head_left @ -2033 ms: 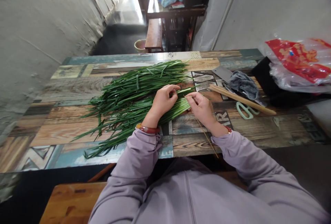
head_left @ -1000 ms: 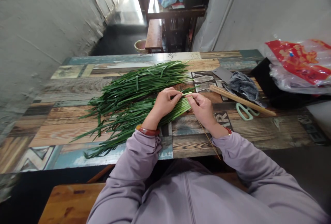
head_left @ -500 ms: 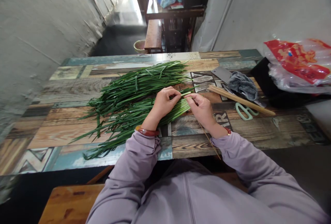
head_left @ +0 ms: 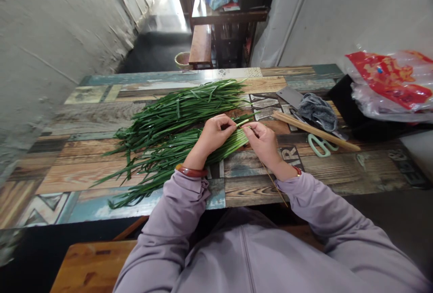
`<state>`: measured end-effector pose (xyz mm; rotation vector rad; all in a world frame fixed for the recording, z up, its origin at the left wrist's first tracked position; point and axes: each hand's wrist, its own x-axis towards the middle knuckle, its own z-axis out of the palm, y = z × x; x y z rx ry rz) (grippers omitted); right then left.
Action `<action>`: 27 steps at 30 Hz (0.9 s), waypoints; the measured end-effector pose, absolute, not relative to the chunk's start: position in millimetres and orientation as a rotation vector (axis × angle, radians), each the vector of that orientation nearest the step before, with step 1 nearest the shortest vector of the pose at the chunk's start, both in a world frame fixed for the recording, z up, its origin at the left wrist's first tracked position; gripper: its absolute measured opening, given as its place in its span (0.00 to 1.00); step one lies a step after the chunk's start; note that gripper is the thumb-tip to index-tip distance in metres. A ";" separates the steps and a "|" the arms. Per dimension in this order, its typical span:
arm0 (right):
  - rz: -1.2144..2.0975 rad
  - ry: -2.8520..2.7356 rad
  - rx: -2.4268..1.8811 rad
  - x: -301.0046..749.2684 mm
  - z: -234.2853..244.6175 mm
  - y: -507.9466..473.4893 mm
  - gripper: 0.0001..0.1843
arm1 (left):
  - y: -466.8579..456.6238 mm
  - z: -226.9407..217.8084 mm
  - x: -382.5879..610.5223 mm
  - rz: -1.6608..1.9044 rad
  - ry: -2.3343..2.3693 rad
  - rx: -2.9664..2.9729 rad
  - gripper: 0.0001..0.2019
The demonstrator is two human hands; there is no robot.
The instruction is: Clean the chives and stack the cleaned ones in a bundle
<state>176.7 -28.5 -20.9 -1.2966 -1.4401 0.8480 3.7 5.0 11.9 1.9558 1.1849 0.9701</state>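
Observation:
A heap of long green chive stalks [head_left: 169,124] lies across the patterned wooden table [head_left: 84,176]. My left hand [head_left: 213,135] rests over the cut ends of the near bundle and pinches one pale-ended chive stalk [head_left: 244,122] between thumb and fingers. My right hand [head_left: 264,142] is closed on a thin bamboo skewer [head_left: 272,180] that slants back toward my body, its tip meeting the stalk's end. Both hands are almost touching above the bundle's right end.
To the right lie a bundle of bamboo skewers [head_left: 314,130], green-handled scissors [head_left: 320,145], a grey cloth [head_left: 318,110] and a cleaver blade [head_left: 291,95]. A red-printed plastic bag [head_left: 389,85] sits on a black box at far right. A wooden bench [head_left: 94,263] is at my left.
My left thumb and fingers closed onto a single stalk and drew its pale end up to the skewer tip. My right hand stayed almost still.

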 end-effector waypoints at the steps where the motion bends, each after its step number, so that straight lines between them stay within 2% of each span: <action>1: 0.851 -1.434 -1.296 176.8 -20.9 -28.6 0.16 | 4.9 12.4 3.5 0.962 1.183 1.950 0.08; 10: 0.999 -1.304 -1.267 174.1 -24.9 -27.1 0.17 | 4.2 13.2 3.5 0.906 1.136 1.981 0.08; 14: 1.086 -1.254 -1.210 173.3 -25.4 -25.6 0.22 | 3.0 14.5 3.1 0.882 1.115 1.976 0.08; 22: 1.082 -1.304 -1.210 179.1 -18.7 -28.5 0.31 | 3.1 17.8 0.8 0.810 1.155 1.955 0.13; 27: 1.034 -1.345 -1.192 179.0 -16.1 -30.8 0.30 | 4.1 12.7 3.2 0.823 1.173 1.967 0.13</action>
